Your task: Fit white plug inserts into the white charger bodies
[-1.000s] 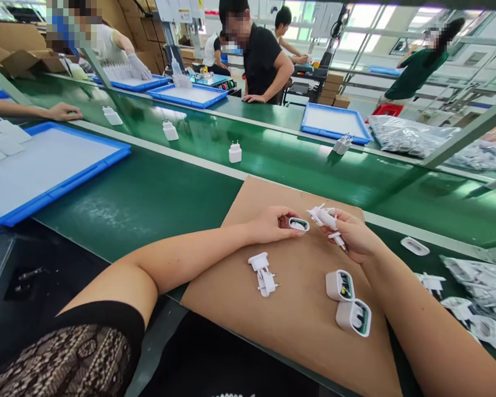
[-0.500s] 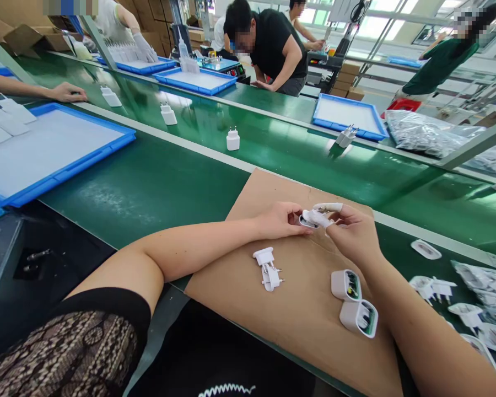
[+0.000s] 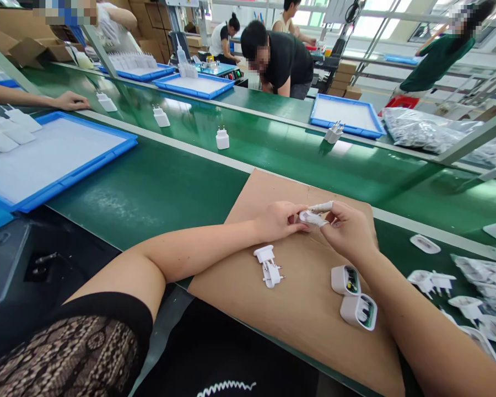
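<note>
My left hand point(image 3: 278, 220) and my right hand point(image 3: 349, 230) meet over a brown cardboard sheet point(image 3: 273, 320) and pinch a small white charger part point(image 3: 313, 217) between them. My right hand wears white finger cots and presses a pronged white piece against what my left holds. On the cardboard below lie two white plug pieces point(image 3: 268, 266) and two open charger shells point(image 3: 354, 296) with circuit boards showing inside.
Finished white chargers point(image 3: 222, 138) stand on the green conveyor belt point(image 3: 273, 146). A blue tray point(image 3: 58, 160) sits at left, another blue tray point(image 3: 346, 116) at the far side. Loose plug parts point(image 3: 458, 292) and bags lie at right. Other people work along the line.
My two hands came together: the shell in my left hand and the pronged piece in my right are now pressed as one. The chargers on the belt drifted left.
</note>
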`<state>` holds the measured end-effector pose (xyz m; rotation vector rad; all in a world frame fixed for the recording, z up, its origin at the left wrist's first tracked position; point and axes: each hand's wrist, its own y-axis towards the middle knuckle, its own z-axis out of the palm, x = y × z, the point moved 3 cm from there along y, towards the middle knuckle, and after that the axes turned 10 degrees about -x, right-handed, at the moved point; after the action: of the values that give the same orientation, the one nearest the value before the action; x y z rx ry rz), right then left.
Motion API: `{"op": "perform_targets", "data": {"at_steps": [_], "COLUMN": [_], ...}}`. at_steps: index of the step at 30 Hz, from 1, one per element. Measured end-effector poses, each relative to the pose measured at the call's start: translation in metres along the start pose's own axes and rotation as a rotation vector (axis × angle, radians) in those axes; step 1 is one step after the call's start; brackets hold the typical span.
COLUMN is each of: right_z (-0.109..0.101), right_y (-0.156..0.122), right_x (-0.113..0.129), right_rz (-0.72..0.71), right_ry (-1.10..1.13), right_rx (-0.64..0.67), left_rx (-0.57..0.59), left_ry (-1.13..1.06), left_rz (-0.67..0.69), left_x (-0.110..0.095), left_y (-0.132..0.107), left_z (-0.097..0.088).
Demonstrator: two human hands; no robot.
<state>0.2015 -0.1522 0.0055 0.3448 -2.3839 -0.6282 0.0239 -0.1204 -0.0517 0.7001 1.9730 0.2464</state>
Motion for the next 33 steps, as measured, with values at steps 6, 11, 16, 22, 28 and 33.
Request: {"op": "perform_targets", "data": {"at_steps": [6,11,16,22,28,33], "right_z": [-0.006,-0.003,-0.004,-0.003,-0.012,-0.054], "right_y": [-0.003,-0.001,0.003,0.008,0.005,-0.015], "right_x": [-0.002,0.001,0.006,0.011,0.004,-0.032], "right_rz": [-0.008,-0.085,-0.081,0.053,0.306,0.965], "right_ry": [-0.022,-0.111,-0.135,-0.076,0.123,0.715], "right_rx": [-0.032,-0.016,0.007,0.048,0.132,-0.161], "left_rx": [0.021,0.032,0.052,0.120,0.077,0.087], "left_ry": [-0.168,-0.156,0.052,0.499,0.418,0.117], "left_rz": [-0.084,-0.072,0.071,0.294,0.247,-0.024], "left_x": [0.006,0.008,0.001,-0.015,-0.014,-0.001], "left_y": [-0.001,-0.001,-0.001,-0.003,-0.004,0.017], "left_z": [0.002,0.004,0.003,0.000,-0.002,-0.007]}}
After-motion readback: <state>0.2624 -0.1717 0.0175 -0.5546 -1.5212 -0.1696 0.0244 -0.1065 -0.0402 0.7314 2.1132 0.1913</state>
